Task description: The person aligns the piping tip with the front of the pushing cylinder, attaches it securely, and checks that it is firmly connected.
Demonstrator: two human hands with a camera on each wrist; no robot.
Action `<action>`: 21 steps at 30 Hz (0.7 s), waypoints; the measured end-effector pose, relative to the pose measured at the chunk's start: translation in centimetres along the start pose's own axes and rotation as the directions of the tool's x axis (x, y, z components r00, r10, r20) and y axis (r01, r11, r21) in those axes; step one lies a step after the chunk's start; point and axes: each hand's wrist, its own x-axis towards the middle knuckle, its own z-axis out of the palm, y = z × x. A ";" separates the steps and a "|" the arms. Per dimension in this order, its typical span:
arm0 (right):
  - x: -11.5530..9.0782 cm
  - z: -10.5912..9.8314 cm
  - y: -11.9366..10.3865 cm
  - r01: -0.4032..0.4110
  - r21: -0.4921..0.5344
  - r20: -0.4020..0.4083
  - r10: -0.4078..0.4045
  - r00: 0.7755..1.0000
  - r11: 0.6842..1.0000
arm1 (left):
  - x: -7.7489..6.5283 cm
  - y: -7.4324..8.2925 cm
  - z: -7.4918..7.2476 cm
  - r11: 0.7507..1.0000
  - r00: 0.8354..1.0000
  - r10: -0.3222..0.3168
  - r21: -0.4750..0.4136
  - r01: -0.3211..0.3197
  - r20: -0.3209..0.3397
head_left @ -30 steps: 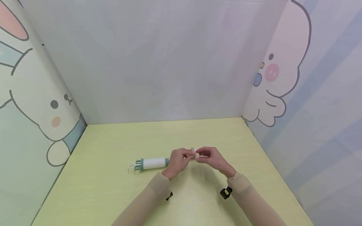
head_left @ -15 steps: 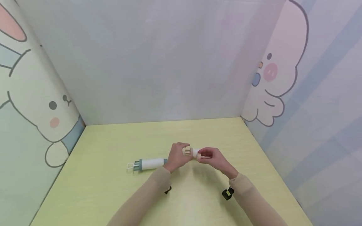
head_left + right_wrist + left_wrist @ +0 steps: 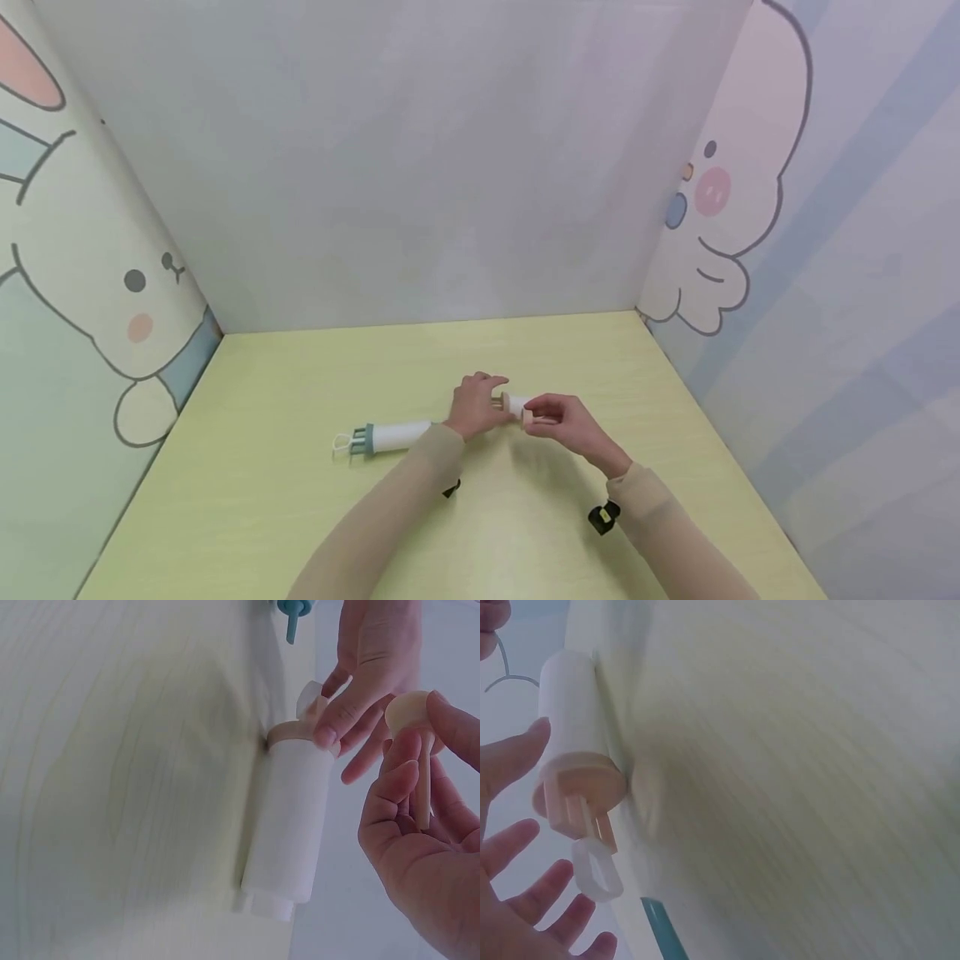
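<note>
A white toy syringe (image 3: 289, 817) with a peach collar and a white ring handle lies on the table, partly behind the hands in the head view. My left hand (image 3: 476, 407) is at its collar end, fingers spread and relaxed. In the left wrist view the thumb (image 3: 517, 754) is beside the barrel, and the ring handle (image 3: 596, 870) lies near the other fingertips. My right hand (image 3: 566, 425) pinches a peach nozzle (image 3: 409, 712), a round cap with a thin stem that runs down toward the palm. It is held just above the syringe's other end.
A second toy syringe (image 3: 401, 436), white with green ends, lies to the left on the pale yellow table (image 3: 360, 367), partly behind the left forearm. A grey wall (image 3: 435, 208) stands at the back, with cartoon-printed panels on both sides.
The left fingers were together at the peach pieces beside the right hand; they have spread and drawn back to the left, bringing the white syringe into sight. The right hand keeps the nozzle, nearly still.
</note>
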 end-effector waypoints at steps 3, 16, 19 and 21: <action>0.5 -0.2 1.5 0.002 0.002 -0.019 -0.002 1.000 1.000 | 0.3 -0.2 0.5 1.000 1.000 -0.019 -0.006 0.019 0.001; 0.1 -0.3 1.6 -0.015 0.018 -0.024 0.015 1.000 1.000 | 0.1 -0.2 2.4 0.997 1.000 0.013 -0.073 -0.013 -0.003; 0.1 -0.5 1.3 -0.009 0.007 -0.021 0.010 1.000 1.000 | 0.2 -0.1 2.4 0.996 1.000 0.010 -0.087 -0.010 0.001; -0.1 -0.5 0.7 -0.008 0.002 -0.016 0.008 1.000 1.000 | 0.3 -0.1 2.4 0.995 1.000 0.006 -0.102 -0.006 0.004</action>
